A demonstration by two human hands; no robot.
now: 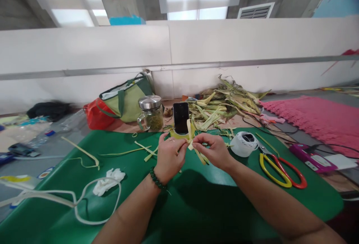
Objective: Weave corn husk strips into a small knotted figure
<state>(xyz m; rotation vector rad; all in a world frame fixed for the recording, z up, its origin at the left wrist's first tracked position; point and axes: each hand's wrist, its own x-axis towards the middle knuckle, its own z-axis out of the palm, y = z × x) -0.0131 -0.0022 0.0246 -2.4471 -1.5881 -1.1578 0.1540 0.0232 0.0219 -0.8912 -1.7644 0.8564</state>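
My left hand [169, 158] and my right hand [213, 150] meet over the green mat [196, 206], both pinching a small piece of folded pale yellow leaf strips [191, 138]. The fingers of each hand are closed on the strips, whose loose ends hang down between the hands. A dark bead bracelet [157, 179] is on my left wrist. Just behind the hands a black phone [181, 117] stands upright.
A heap of dried leaves [224, 104] lies at the back. A glass jar [151, 114], green bag [126, 100], white tape roll [243, 144], yellow and red scissors [280, 169], pink cloth [314, 115], white cord [78, 199] and crumpled tissue [108, 180] surround the mat.
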